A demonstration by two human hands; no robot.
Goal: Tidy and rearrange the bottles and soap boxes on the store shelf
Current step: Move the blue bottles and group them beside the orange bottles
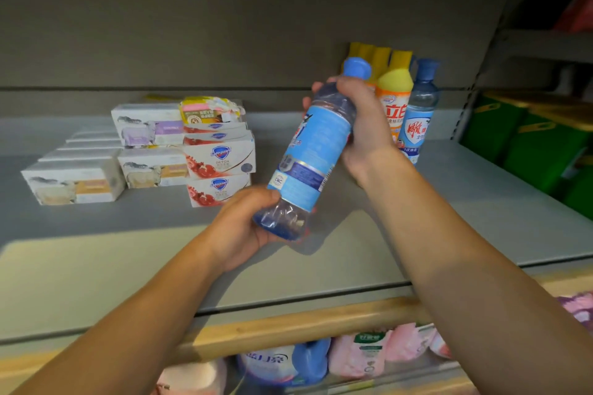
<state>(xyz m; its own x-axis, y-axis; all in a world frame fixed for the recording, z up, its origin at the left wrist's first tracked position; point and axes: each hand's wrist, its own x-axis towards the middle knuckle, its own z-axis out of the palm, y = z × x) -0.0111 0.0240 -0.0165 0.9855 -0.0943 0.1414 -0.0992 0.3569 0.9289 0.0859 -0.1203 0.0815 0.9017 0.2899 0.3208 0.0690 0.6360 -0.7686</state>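
Observation:
Both hands hold a clear bottle with a blue cap and blue label (313, 151), tilted above the grey shelf (449, 202). My left hand (244, 228) cups its base; my right hand (359, 125) grips its upper body below the cap. Behind my right hand stand yellow-capped orange bottles (394, 90) in a row and another blue-capped bottle (420, 106), upright at the shelf's back right. To the left, red-and-white soap boxes (219, 160) are stacked, with white soap boxes (150, 125) beside them and a further white box (73, 183) at the far left.
A crumpled yellow-pink pack (211, 111) lies on top of the soap stack. The shelf's wooden front rail (288, 327) runs below my arms. Pink and blue refill pouches (353, 353) fill the lower shelf. Green boxes (529, 144) sit on the neighbouring unit to the right.

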